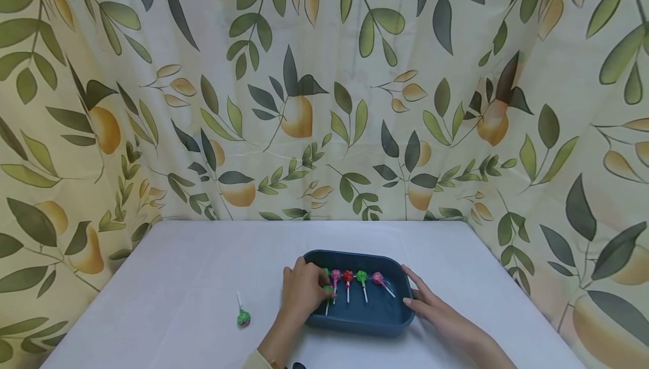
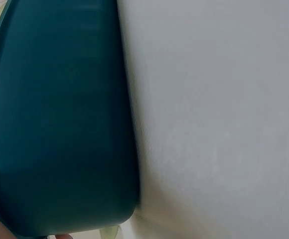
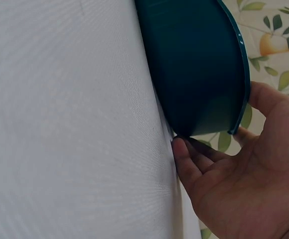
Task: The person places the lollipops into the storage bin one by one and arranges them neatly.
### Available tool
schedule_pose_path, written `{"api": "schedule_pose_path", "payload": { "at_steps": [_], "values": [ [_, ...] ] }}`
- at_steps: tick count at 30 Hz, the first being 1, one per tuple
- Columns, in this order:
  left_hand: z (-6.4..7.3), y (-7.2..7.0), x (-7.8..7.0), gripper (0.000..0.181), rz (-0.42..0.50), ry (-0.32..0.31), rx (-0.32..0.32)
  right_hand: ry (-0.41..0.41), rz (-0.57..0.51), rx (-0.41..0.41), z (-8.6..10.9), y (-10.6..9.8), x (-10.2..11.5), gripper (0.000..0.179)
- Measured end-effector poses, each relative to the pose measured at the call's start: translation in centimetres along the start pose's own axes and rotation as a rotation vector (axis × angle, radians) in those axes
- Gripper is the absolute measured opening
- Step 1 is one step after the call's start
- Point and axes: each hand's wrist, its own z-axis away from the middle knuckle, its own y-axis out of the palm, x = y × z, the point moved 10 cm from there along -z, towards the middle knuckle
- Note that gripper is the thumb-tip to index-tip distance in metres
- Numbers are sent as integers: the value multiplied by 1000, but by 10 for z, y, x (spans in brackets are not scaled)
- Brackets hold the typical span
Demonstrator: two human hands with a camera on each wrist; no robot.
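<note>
My left hand [image 1: 304,289] reaches over the left end of a dark blue tray [image 1: 365,323] and pinches a green-wrapped lollipop [image 1: 328,289], its white stick pointing down. More green wrapper shows behind the fingertips, partly hidden. Inside the tray, to the right, lie a pink lollipop [image 1: 336,275], a red lollipop [image 1: 347,276], a green lollipop [image 1: 361,276] and another pink lollipop [image 1: 378,278], sticks toward me. My right hand [image 1: 431,304] holds the tray's right end. In the right wrist view its fingers meet the rim and lower edge. The left wrist view shows mostly the tray's outer wall [image 2: 60,114].
One more green lollipop [image 1: 244,318] lies on the white tabletop [image 1: 203,267], left of the tray, its stick pointing away from me. A leaf-and-fruit patterned curtain [image 1: 324,104] hangs behind and beside the table.
</note>
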Motion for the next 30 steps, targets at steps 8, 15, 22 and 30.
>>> {"api": "schedule_pose_path", "payload": {
  "at_steps": [8, 15, 22, 30],
  "values": [
    [0, 0, 0, 25, 10, -8, -13, 5, 8, -1, -1, -2, -1, 75],
    [1, -1, 1, 24, 7, -18, -12, -3, 5, 1, -1, 1, 0, 77],
    [-1, -2, 2, 24, -5, -19, -14, -8, -1, 10, -1, 1, -1, 76],
    [-1, -3, 1, 21, 21, -24, -2, -14, -4, 18, 1, 2, 1, 76]
  ]
}}
